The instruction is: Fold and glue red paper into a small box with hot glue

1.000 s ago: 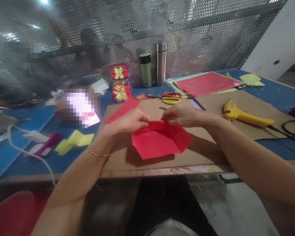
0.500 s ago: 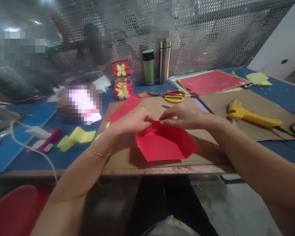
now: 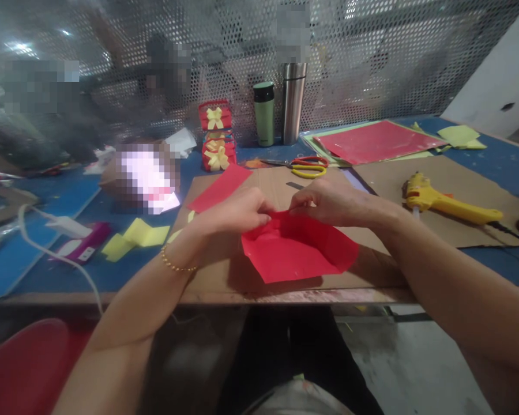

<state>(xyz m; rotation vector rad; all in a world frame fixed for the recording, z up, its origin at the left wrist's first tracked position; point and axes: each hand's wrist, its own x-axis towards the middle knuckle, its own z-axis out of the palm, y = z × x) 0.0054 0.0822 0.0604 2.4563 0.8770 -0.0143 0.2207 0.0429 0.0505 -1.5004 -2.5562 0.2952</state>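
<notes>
A sheet of red paper (image 3: 296, 256) with creased, raised sides is held over the brown cardboard (image 3: 211, 268). My left hand (image 3: 248, 210) pinches its far edge toward the left. Farther right on that same edge, my right hand (image 3: 326, 202) grips it between thumb and fingers. The fingertips are partly hidden by the hands themselves. Just beyond my left hand lies a red paper strip (image 3: 220, 187). A thin dark blade-like piece (image 3: 294, 185) shows beside my right hand.
Scissors (image 3: 309, 167) lie behind the cardboard, near a green tumbler (image 3: 264, 115) and a steel flask (image 3: 293, 106). At right rests a yellow glue gun (image 3: 452, 202). Small red boxes with yellow bows (image 3: 217, 138) stand at the back. Yellow paper (image 3: 136, 237) and a white cable (image 3: 58, 262) are left.
My right hand has shifted slightly right along the paper's far edge. The red paper's right side has spread outward and lifted a little. The camera view has moved slightly.
</notes>
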